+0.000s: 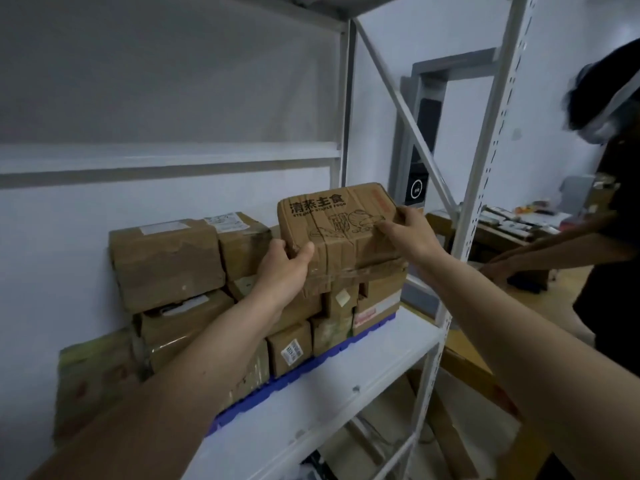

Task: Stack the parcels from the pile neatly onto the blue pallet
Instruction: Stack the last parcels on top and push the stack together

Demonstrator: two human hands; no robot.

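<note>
While both hands grip it, left hand [282, 268] and right hand [412, 233] fingers curled on opposite ends, the printed parcel [341, 230] sits between them atop the stacked parcels [166, 265] on the blue pallet [294, 379].

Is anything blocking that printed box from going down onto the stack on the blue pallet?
Nothing visible does. The printed box is gripped by the left hand and right hand, right over the top right of the stacked parcels on the blue pallet. It already looks to rest there.

Head view: forward, slightly down, close on shelf [311, 393].
</note>
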